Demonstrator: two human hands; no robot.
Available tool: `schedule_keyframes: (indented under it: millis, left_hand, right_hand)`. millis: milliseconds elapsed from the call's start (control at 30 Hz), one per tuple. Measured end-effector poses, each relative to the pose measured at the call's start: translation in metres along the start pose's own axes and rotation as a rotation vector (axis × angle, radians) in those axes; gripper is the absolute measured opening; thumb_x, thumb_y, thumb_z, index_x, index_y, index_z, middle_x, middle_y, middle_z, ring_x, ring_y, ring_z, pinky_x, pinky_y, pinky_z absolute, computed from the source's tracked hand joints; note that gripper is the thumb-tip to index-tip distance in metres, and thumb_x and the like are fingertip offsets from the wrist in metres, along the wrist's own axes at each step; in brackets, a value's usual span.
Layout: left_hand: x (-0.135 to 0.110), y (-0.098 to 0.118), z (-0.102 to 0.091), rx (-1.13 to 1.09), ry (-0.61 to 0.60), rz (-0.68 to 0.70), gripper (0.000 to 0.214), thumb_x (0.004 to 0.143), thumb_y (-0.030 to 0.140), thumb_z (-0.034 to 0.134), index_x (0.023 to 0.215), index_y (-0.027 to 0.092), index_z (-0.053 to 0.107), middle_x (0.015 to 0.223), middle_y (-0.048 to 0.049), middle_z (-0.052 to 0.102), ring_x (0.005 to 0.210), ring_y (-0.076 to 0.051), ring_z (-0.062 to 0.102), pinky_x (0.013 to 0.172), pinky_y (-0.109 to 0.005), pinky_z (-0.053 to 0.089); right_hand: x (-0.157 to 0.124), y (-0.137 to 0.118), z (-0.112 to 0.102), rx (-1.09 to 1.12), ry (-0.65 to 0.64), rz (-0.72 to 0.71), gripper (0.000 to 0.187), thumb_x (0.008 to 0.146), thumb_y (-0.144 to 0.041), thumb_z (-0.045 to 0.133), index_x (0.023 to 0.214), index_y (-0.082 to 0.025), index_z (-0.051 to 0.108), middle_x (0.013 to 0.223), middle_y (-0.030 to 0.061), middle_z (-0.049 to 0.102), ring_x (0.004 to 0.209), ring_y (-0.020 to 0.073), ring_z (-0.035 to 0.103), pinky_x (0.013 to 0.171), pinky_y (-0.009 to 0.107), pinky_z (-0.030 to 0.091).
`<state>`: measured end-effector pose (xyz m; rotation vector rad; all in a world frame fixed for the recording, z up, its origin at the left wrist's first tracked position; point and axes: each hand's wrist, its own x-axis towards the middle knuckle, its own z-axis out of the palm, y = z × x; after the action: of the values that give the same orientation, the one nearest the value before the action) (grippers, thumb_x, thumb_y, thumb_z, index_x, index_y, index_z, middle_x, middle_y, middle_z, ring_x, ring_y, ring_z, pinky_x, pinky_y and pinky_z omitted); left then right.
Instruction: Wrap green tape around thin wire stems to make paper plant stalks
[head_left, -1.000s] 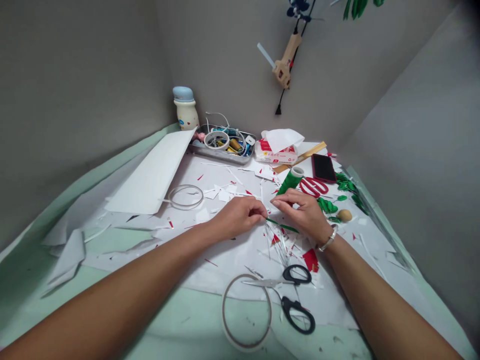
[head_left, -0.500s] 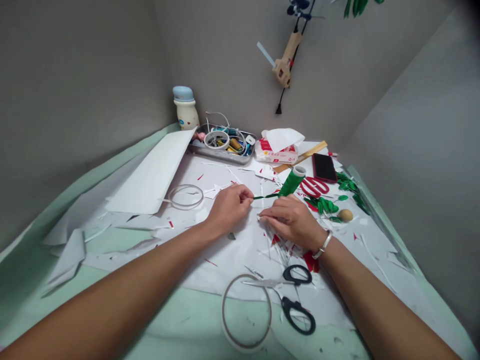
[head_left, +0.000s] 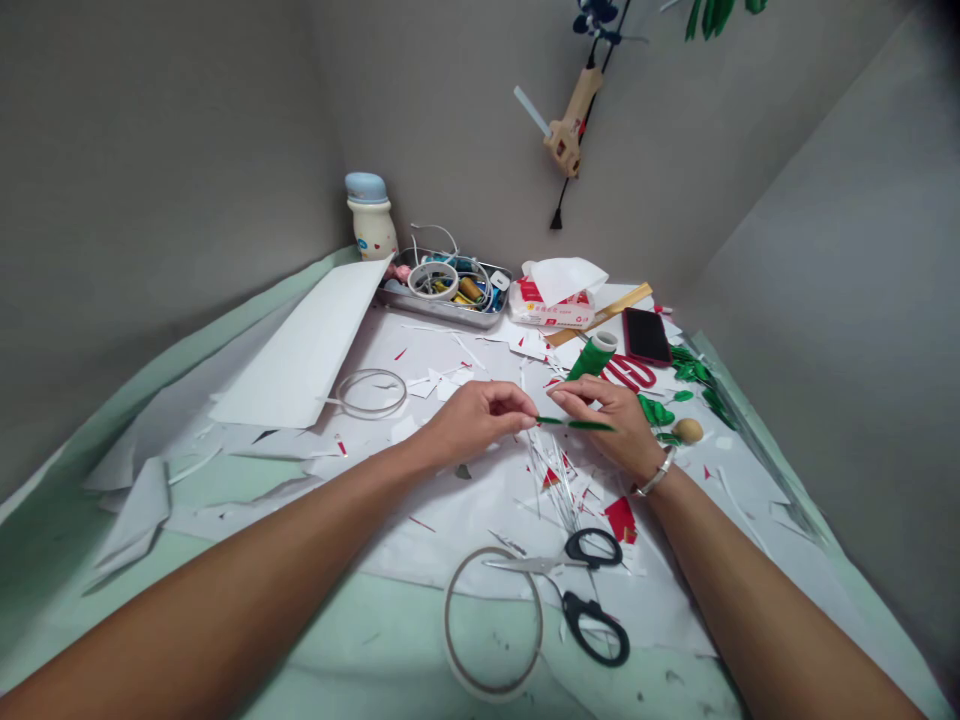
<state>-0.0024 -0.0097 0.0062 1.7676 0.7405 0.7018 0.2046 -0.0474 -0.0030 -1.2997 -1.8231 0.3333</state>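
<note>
My left hand (head_left: 487, 415) is closed, pinching a slim stem with narrow green leaves (head_left: 591, 426) that points right. My right hand (head_left: 611, 415) is curled just right of it, with a tilted spool of green thread (head_left: 595, 354) rising from behind its fingers; the grip on the spool is partly hidden. The leafy tip passes in front of the right palm. Below the hands lie thin pale wires (head_left: 559, 490) and red scraps (head_left: 621, 520). Closer to me are black-handled scissors (head_left: 577, 562), their blades over a roll of tape (head_left: 448, 630).
At the back, a metal tray (head_left: 480, 318) holds several spools beside a tissue pack (head_left: 551, 305). Rightward lie a phone (head_left: 647, 336), red-handled scissors (head_left: 630, 373), green leaves (head_left: 656, 411) and a small tan ball (head_left: 688, 431). White card (head_left: 307, 340) and a coiled ring (head_left: 371, 392) are left.
Both hands have shifted: the left slightly right and down, the right to the right. The leafy stem now sits lower, in front of the right palm. The spool has moved right with the right hand.
</note>
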Motion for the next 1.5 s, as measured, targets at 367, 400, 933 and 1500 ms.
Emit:
schedule_keyframes:
  millis: [367, 400, 933, 1500]
  left_hand:
    - [0.007, -0.012, -0.004, 0.163, 0.404, -0.094, 0.015, 0.075, 0.028, 0.059, 0.082, 0.016, 0.066, 0.072, -0.0012, 0.064, 0.062, -0.013, 0.058, 0.059, -0.026, 0.045]
    - [0.006, -0.013, -0.004, 0.270, 0.400, -0.071, 0.014, 0.075, 0.026, 0.057, 0.081, 0.017, 0.066, 0.074, -0.0018, 0.065, 0.065, -0.014, 0.059, 0.062, -0.027, 0.045]
    - [0.000, 0.000, 0.002, 0.079, 0.011, 0.028, 0.011, 0.076, 0.024, 0.059, 0.081, 0.018, 0.068, 0.073, 0.0001, 0.065, 0.067, -0.011, 0.057, 0.065, -0.024, 0.044]
    - [0.001, -0.008, -0.001, 0.591, 0.224, 0.061, 0.015, 0.073, 0.016, 0.053, 0.077, 0.018, 0.067, 0.079, -0.0027, 0.065, 0.072, -0.015, 0.058, 0.067, -0.026, 0.043]
  right_hand:
    - [-0.007, -0.017, 0.012, -0.361, -0.303, -0.330, 0.018, 0.089, -0.030, 0.055, 0.090, -0.023, 0.071, 0.073, 0.0028, 0.064, 0.073, 0.0152, 0.054, 0.070, 0.031, 0.032]
    - [-0.007, -0.019, 0.011, -0.361, -0.296, -0.350, 0.018, 0.089, -0.031, 0.054, 0.091, -0.023, 0.071, 0.073, 0.0029, 0.064, 0.073, 0.0153, 0.054, 0.070, 0.031, 0.032]
    - [0.000, 0.002, 0.002, 0.012, -0.033, 0.005, 0.019, 0.086, -0.033, 0.057, 0.087, -0.021, 0.073, 0.078, 0.0030, 0.068, 0.070, 0.0159, 0.060, 0.064, 0.028, 0.045]
    - [-0.004, -0.020, 0.005, -0.298, -0.138, -0.272, 0.020, 0.089, -0.033, 0.056, 0.088, -0.023, 0.073, 0.066, 0.0020, 0.064, 0.065, 0.0146, 0.054, 0.067, 0.031, 0.033]
